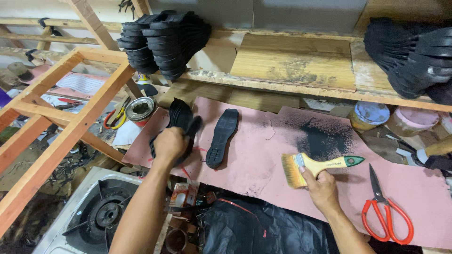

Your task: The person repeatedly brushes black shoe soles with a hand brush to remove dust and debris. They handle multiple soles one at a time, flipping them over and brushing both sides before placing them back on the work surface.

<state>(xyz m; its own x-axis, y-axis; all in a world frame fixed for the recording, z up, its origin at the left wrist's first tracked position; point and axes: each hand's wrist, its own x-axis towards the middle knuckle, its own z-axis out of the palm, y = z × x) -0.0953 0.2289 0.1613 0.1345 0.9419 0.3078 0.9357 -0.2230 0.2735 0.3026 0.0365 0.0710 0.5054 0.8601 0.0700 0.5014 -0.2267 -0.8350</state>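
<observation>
On the pink worktop [263, 160] the left hand [169, 143], closed around a bundle of black soles [181, 117] left of centre, does best to hold them steady while the right hand [322, 186], wrapped tight on the yellow brush [310, 165], sweeps evenly toward the single sole [222, 137] lying between them. Red scissors [387, 214] at lower right and the tin [140, 108] at upper left crowd the edges

two bare forearms rising from lower frame, no sleeves, no gloves, no rings or watch; left hand [170, 143], right hand [321, 188].
</observation>
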